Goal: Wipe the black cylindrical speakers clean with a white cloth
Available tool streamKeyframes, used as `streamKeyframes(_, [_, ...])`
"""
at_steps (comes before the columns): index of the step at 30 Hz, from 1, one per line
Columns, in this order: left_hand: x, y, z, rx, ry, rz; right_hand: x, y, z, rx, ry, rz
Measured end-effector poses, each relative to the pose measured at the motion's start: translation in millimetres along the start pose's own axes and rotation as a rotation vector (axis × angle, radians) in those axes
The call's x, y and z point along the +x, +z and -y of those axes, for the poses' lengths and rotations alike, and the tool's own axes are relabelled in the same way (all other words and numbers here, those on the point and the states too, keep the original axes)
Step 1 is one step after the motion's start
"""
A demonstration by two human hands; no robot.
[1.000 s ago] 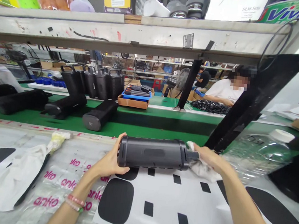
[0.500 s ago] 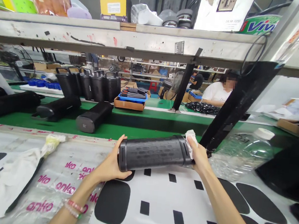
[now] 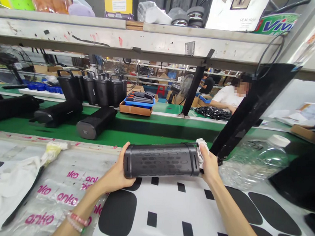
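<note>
A black, box-shaped speaker [image 3: 161, 160] with a dimpled side lies lengthwise between my hands, just above the bench. Its left end rests in my left hand [image 3: 118, 170], the thumb below and the fingers behind it. At the other end, my right hand [image 3: 208, 161] presses a crumpled white cloth or tissue [image 3: 201, 152] against the speaker's end cap. The fingers of that hand are partly hidden. Beneath the speaker is a white sheet [image 3: 170, 200] with black squares and rounded black shapes.
Several similar black speakers [image 3: 96, 123] lie on the green conveyor [image 3: 141, 140] beyond. A white cloth [image 3: 9, 192] lies at the left. To the right stand a clear plastic bottle [image 3: 260, 159] and a slanted black post [image 3: 247, 116]. A co-worker [image 3: 228, 97] sits across.
The speaker has rolled slightly, so more of its dimpled side faces me. Both hands keep their hold on its ends. The speakers on the conveyor appear slightly farther left.
</note>
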State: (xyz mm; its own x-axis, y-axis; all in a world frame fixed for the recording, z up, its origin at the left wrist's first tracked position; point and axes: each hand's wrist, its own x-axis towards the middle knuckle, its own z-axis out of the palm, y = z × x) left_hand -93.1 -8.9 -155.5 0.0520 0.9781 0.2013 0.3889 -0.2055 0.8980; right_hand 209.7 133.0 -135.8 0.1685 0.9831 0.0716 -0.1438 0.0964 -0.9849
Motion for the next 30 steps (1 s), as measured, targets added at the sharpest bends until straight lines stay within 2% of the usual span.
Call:
streamKeyframes(6, [4,-0.7,1,0.021,-0.066,-0.119,-10,9,16,0.010,-0.118,0.035])
streamKeyframes(11, [3,-15.8,6,0.014,-0.085,-0.127,-25,12,30,-0.034,-0.281,0.065])
streamKeyframes(13, [0,-23.3,2,0.083,-0.080,-0.153,-32,11,35,-0.066,-0.344,0.093])
streamKeyframes(15, [-1,-27.6,-13,0.235,-0.034,-0.199,-40,13,43,-0.105,-0.403,0.132])
streamKeyframes(18, [5,-23.7,-52,0.458,0.109,-0.202,-48,21,62,-0.172,-0.478,0.235])
streamKeyframes(20, [18,-15.4,-81,0.584,0.188,-0.107,-50,30,77,-0.219,-0.516,0.329])
streamKeyframes(22, [33,-6.6,-103,0.612,0.260,0.009,-49,38,89,-0.260,-0.546,0.410])
streamKeyframes(25, [52,1.6,-116,0.525,0.270,0.063,-46,43,100,-0.293,-0.570,0.457])
streamKeyframes(27, [58,3.9,-115,0.493,0.245,0.039,-49,42,102,-0.339,-0.655,0.356])
streamKeyframes(30, [61,6.6,-110,0.470,0.248,0.028,-64,47,103,-0.402,-0.988,-0.033])
